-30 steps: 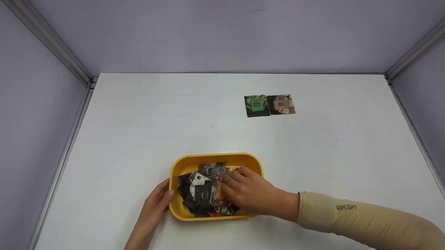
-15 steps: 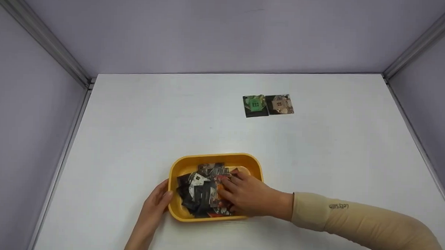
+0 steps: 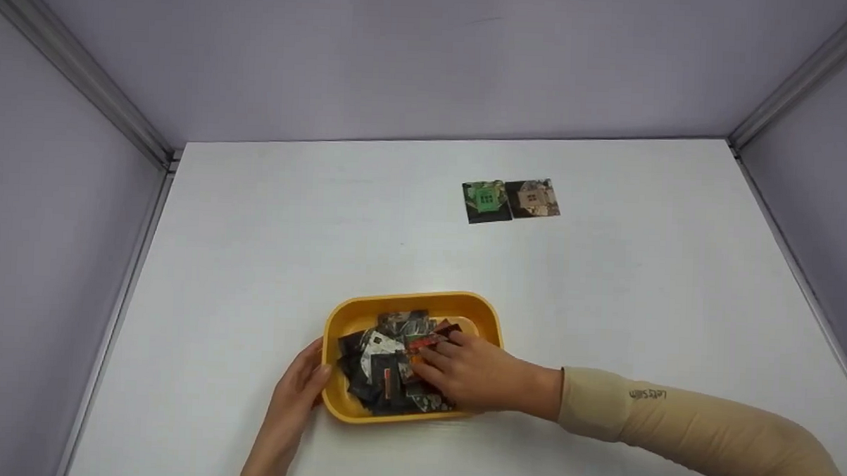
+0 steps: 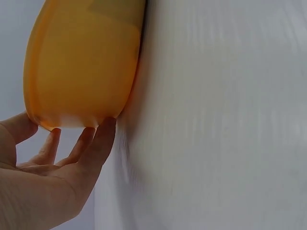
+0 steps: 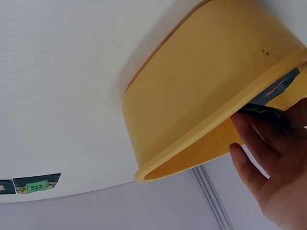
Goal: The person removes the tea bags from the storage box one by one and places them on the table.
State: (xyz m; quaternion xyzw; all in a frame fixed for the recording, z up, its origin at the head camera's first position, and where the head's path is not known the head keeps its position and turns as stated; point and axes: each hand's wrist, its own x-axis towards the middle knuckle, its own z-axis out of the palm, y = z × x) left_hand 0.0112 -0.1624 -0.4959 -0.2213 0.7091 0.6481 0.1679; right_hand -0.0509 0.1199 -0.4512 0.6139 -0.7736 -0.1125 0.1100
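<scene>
A yellow plastic bin (image 3: 343, 313) stands near the front of the white table, holding a loose heap of small picture cards (image 3: 381, 346), mostly dark. My left hand (image 3: 295, 388) rests on the bin's left end; in the left wrist view its fingertips and thumb touch the outer wall and rim. Inside the bin's right half, my right hand (image 3: 472, 370) is among the cards. The right wrist view shows a dark card (image 5: 264, 113) pinched between its fingers and thumb; how many cards it holds is hidden.
Towards the back of the table (image 3: 290, 226), a green-windowed card (image 3: 487, 201) and a brownish card (image 3: 533, 199) lie flat, side by side. Pale partition walls (image 3: 429, 62) close off the back and both sides.
My right hand has shifted the cards about: a dark card with a red stripe now shows in the heap's middle, and a red-topped one is near the fingers. My left hand stays put.
</scene>
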